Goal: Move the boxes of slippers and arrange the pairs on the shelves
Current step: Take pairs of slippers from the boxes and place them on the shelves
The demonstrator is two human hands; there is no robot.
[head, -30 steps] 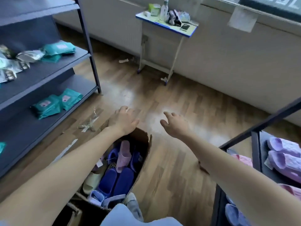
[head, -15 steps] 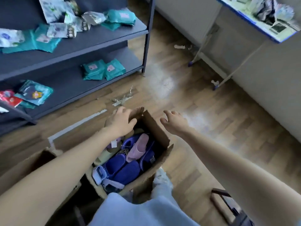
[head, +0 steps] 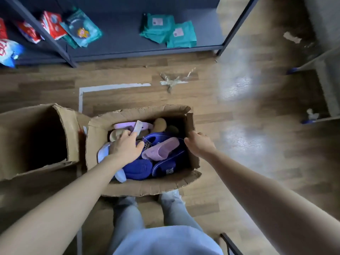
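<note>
2 cardboard boxes stand on the floor. The middle box (head: 147, 188) holds jumbled slippers: blue slippers (head: 139, 168), a pink slipper (head: 161, 150), a lilac slipper (head: 127, 125). The left hand (head: 125, 148) reaches in, fingers loosely spread over them. The right hand (head: 199, 144) is at its right wall, grip unclear. The left box (head: 70, 129) is dark inside.

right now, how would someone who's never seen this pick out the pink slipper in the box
On the wooden floor before the dark shelf, find the right-hand cardboard box of two, full of slippers. Just right of the left hand, the pink slipper lies on top of the dark blue slippers, the only pale one across them.
</note>
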